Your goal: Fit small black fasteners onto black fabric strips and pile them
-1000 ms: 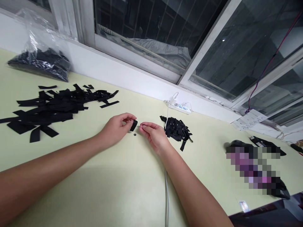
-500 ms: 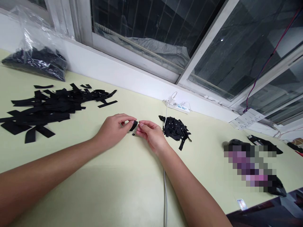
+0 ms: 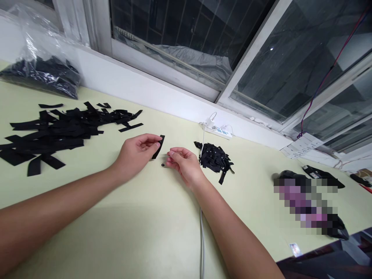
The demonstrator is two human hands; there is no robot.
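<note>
Left hand (image 3: 138,153): thumb and fingertips pinched on one black strip (image 3: 155,154), just above the worktop (image 3: 116,236), roughly mid-view. Strip stands on a tilt, one end above my fingertips, the other hanging below. Gripped by the edge, probably so most of its face stays free and it doesn't flop. Right hand (image 3: 186,166): fingers bent, thumb and index nearly together, a gap between them and the strip; can't tell if anything tiny sits in there. Both hands held low and near each other, I'd guess for close control of small parts.

Small dark disc (image 3: 162,165) lies on the worktop between my hands, likely put there for easy reach. Round, a paler spot at its centre.

Loose strip pile (image 3: 66,130) on my left, compact pile (image 3: 215,157) on my right; looks like two separate groups, one per side. Left one: flat, matt, fabric-looking ribbons, straight-cut ends, some fanned out. Right one: tighter heap with small shiny dots showing.

Clear bag (image 3: 43,77), crinkled glossy plastic, dark contents, leans by the wall. White power strip (image 3: 218,131) behind the compact pile; smooth pale cable (image 3: 201,244) runs along the worktop, past my right wrist.
</note>
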